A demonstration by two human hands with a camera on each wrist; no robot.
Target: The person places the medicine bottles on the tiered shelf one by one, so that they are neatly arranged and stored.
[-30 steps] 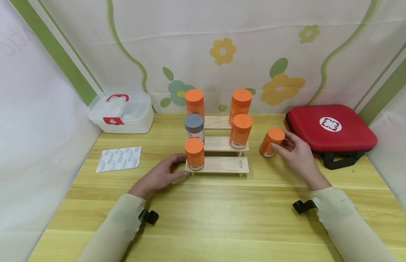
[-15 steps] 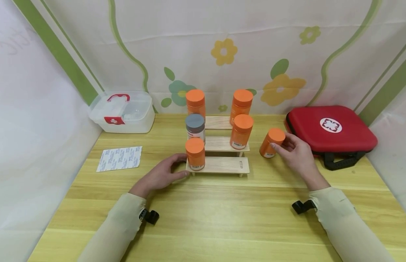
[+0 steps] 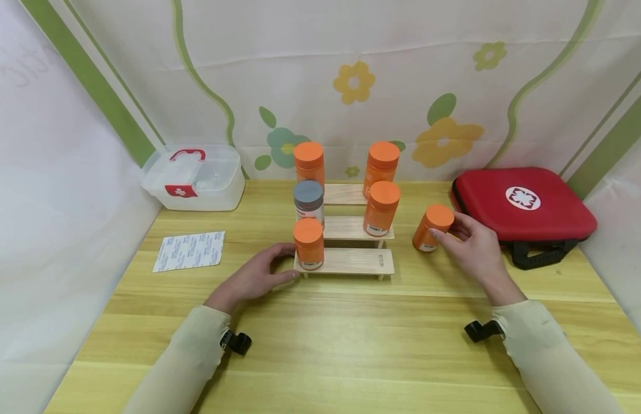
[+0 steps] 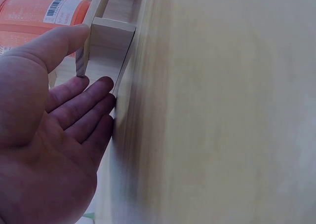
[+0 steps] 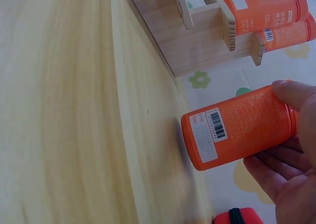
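Observation:
In the head view my right hand (image 3: 476,248) grips an orange pill bottle (image 3: 425,234) with an orange cap, to the right of a three-tier wooden shelf (image 3: 353,262). The right wrist view shows this bottle tilted over the table, its barcode label (image 5: 210,132) near the base and thumb and fingers around the cap end. My left hand (image 3: 258,272) is at the shelf's left end, beside an orange bottle (image 3: 309,246) on the lowest tier. In the left wrist view the thumb (image 4: 69,39) touches the shelf's edge, with the other fingers extended against its side.
Higher tiers bear a grey-capped bottle (image 3: 308,198) and several orange bottles, including one on the middle right (image 3: 381,210). At the back left stands a clear first-aid box (image 3: 206,192), with a blister pack (image 3: 190,252) before it. A red first-aid case (image 3: 486,201) lies on the right.
My right hand and the bottle have shifted slightly right and nearer to me. The left hand stays at the shelf's end.

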